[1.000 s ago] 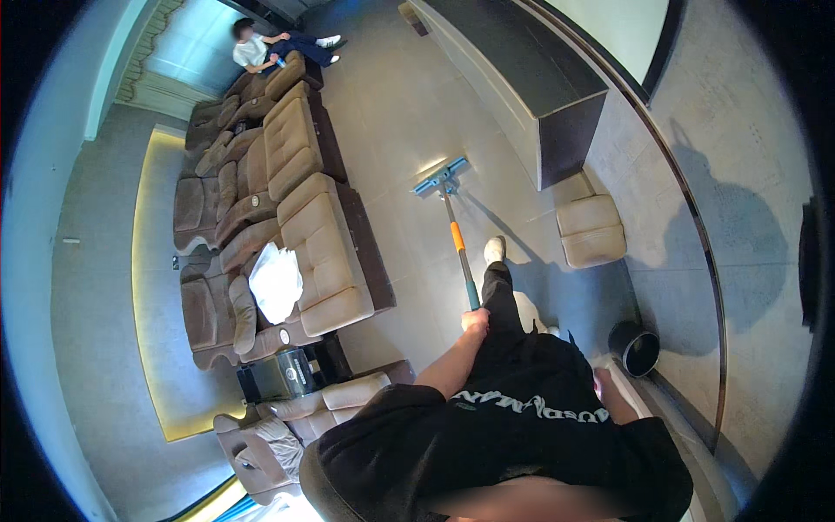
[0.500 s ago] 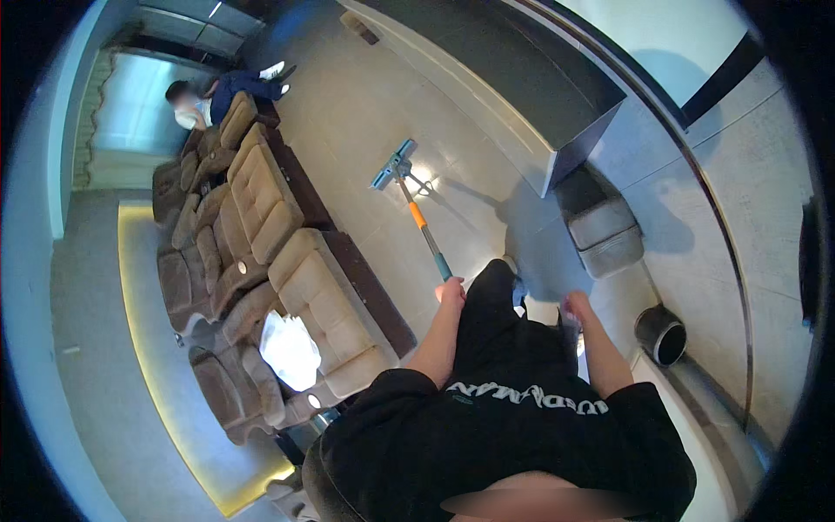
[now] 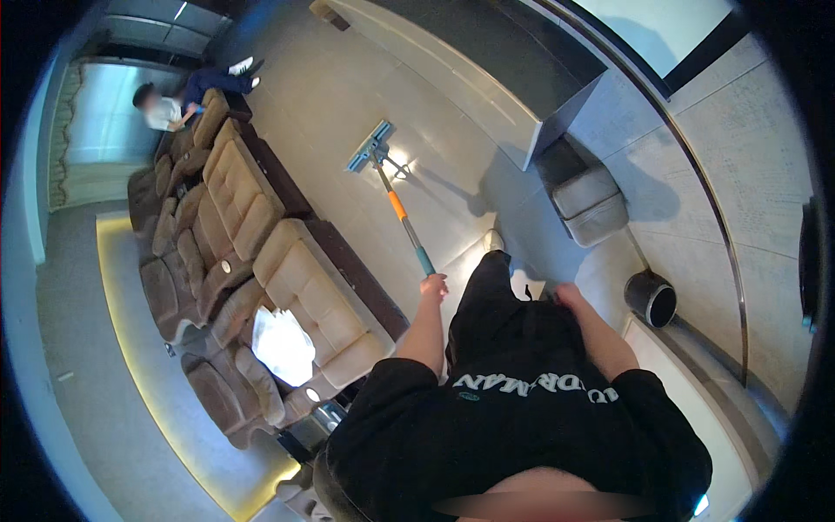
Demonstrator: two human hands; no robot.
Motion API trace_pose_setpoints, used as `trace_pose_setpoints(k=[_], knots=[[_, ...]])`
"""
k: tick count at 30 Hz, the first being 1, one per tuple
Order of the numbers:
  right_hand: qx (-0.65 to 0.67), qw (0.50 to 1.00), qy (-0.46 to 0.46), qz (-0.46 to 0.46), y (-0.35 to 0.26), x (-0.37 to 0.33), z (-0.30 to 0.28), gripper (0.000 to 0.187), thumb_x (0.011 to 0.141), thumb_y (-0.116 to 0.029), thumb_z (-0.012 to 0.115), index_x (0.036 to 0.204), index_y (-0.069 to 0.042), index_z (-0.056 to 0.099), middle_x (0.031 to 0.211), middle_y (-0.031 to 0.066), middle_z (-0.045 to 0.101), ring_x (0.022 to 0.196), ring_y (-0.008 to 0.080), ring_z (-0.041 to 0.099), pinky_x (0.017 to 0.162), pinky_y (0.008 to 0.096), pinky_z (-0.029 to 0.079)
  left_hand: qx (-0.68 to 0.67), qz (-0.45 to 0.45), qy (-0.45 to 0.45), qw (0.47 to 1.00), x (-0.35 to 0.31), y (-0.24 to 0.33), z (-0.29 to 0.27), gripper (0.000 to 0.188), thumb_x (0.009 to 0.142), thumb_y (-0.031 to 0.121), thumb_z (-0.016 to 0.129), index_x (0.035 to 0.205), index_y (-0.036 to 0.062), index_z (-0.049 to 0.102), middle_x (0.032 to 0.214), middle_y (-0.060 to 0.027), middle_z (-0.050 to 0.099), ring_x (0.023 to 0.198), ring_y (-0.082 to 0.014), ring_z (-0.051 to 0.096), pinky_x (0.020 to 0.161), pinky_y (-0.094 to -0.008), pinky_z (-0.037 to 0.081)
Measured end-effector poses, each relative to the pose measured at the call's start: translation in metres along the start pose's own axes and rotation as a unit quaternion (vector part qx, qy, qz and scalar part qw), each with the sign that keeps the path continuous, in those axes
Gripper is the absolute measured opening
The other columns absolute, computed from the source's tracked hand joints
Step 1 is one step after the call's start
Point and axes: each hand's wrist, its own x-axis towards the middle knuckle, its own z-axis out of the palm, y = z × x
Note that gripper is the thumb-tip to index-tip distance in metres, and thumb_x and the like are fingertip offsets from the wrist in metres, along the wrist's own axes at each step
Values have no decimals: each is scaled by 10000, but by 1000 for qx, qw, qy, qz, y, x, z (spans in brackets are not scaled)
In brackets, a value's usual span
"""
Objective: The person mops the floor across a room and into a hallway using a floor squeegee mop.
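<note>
The left hand (image 3: 434,286) clasps the mop (image 3: 397,205), which extends over the floor (image 3: 435,94) between the brown recliners (image 3: 319,300) and the dark counter (image 3: 522,52); whether the right hand (image 3: 570,294), near the thigh (image 3: 552,332), holds anything, I can't tell.

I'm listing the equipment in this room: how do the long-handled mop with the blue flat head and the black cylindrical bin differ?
The long-handled mop with the blue flat head is long and slender; the black cylindrical bin is short and broad. The mop mixes blue, orange, grey and teal, while the bin looks black. The left hand grips the mop; no hand touches the bin.
</note>
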Motion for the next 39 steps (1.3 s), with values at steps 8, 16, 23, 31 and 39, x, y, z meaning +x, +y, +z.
trace_pose_setpoints(k=[8, 16, 23, 31, 39], knots=[[218, 976, 9, -18, 87, -37, -30, 170, 647, -131, 484, 780, -31, 517, 585, 88, 525, 481, 168, 513, 428, 286, 426, 31, 53, -7, 998, -43, -41, -40, 187, 652, 160, 532, 509, 63, 461, 368, -23, 363, 258, -132, 340, 238, -248, 237], [205, 978, -5, 33, 196, -43, -37, 125, 672, -146, 440, 710, -37, 487, 544, 91, 487, 426, 176, 472, 372, 271, 374, -23, 29, -19, 999, -162, -243, 20, 132, 681, 105, 514, 594, 14, 472, 444, -30, 396, 313, -113, 363, 281, -231, 302], [187, 978, -14, 92, 310, 0, -8, 144, 656, -141, 458, 700, -15, 514, 574, 135, 512, 483, 237, 517, 425, 342, 423, -109, -70, -162, 978, -177, -240, 33, 110, 652, 42, 515, 625, 38, 408, 473, -16, 396, 337, -98, 371, 292, -234, 317], [-135, 976, 7, -173, 205, -50, -1, 164, 658, -182, 457, 691, -42, 537, 610, 138, 523, 545, 256, 522, 490, 351, 428, -51, -70, 15, 996, -169, -226, 62, 164, 634, 92, 560, 586, 36, 414, 424, -29, 359, 301, -127, 342, 266, -257, 287], [251, 965, 11, 82, 112, -37, -13, 142, 675, -156, 450, 753, -51, 505, 583, 83, 491, 457, 170, 467, 432, 295, 393, -61, -91, -9, 994, -128, -143, 55, 212, 659, 78, 545, 568, 80, 353, 438, -13, 310, 325, -116, 290, 305, -242, 246]])
